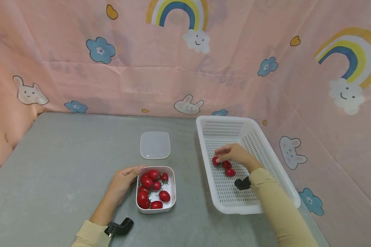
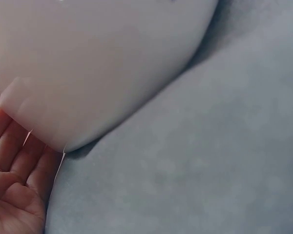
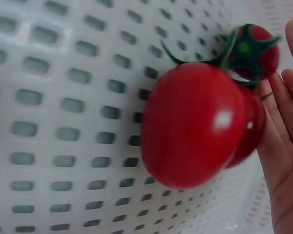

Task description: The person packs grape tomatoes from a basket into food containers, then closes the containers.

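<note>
Against the far left corner of a small white square box (image 1: pixel 173 202) rests my left hand (image 1: pixel 123 181), its fingers extended along the outside. The left wrist view shows those fingers (image 2: pixel 19 151) beside the box's wall. Several red cherry tomatoes (image 1: pixel 146 182) with green stems lie inside it. My right hand (image 1: pixel 235 156) reaches down into a white slotted basket (image 1: pixel 217 202), thumb and fingers spread around a cherry tomato (image 3: pixel 263 44). Nearer the wrist camera are two more tomatoes, a large one (image 3: pixel 190 126) partly covering another (image 3: pixel 249 126).
Behind the box lies a translucent square lid (image 1: pixel 155 145), flat on the grey table (image 1: pixel 65 164). The basket's raised rim surrounds the right hand. A pink printed cloth (image 1: pixel 136 79) hangs along the back and sides. Each wrist wears a black camera mount (image 1: pixel 120 227).
</note>
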The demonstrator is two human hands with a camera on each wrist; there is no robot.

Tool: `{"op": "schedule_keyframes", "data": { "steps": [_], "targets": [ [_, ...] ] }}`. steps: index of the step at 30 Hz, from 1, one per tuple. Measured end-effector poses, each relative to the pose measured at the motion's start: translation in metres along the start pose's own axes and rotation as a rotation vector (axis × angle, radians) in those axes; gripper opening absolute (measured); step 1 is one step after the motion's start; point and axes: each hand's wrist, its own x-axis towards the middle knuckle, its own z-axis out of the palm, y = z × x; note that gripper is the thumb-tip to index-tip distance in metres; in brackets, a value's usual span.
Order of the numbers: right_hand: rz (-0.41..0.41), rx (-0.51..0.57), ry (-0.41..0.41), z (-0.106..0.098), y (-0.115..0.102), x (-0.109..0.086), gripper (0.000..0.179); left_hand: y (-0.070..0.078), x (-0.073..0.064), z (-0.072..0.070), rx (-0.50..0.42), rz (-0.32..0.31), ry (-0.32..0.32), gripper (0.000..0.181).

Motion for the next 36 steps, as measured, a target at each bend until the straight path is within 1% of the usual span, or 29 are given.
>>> {"op": "schedule_keyframes", "data": {
  "steps": [3,11,13,16,20,24,27,30,33,36],
  "targets": [
    [0.017,-0.046,-0.012,0.001,0.002,0.002,0.046,-0.001,0.001,0.000,-0.006,-0.002,-0.003,0.034],
    [0.050,-0.060,0.004,0.006,0.001,0.003,0.043,0.000,0.000,0.000,0.002,0.007,0.002,0.035],
    [0.041,-0.075,0.013,0.006,0.000,0.002,0.044,0.000,0.000,0.000,0.000,0.004,-0.001,0.036],
    [0.023,-0.063,0.058,0.002,-0.004,0.000,0.045,0.001,0.000,0.000,0.000,-0.005,-0.005,0.037],
    [-0.038,0.036,0.131,-0.009,-0.013,-0.006,0.051,0.001,0.000,0.000,0.003,-0.011,-0.005,0.037],
    [-0.107,0.171,0.155,-0.016,-0.028,-0.015,0.054,0.001,0.000,0.000,0.002,-0.007,-0.008,0.038],
    [-0.142,0.246,0.167,-0.014,-0.041,-0.022,0.054,0.000,0.000,0.000,-0.001,-0.005,-0.014,0.038],
    [-0.186,0.286,0.172,-0.010,-0.054,-0.030,0.052,-0.002,0.001,0.000,-0.007,-0.007,-0.012,0.037],
    [-0.226,0.322,0.164,-0.005,-0.066,-0.037,0.049,-0.002,0.001,0.000,-0.007,-0.005,-0.005,0.035],
    [-0.264,0.382,0.150,0.000,-0.079,-0.043,0.047,-0.002,0.001,0.000,-0.008,-0.007,-0.002,0.034]
  ]
}}
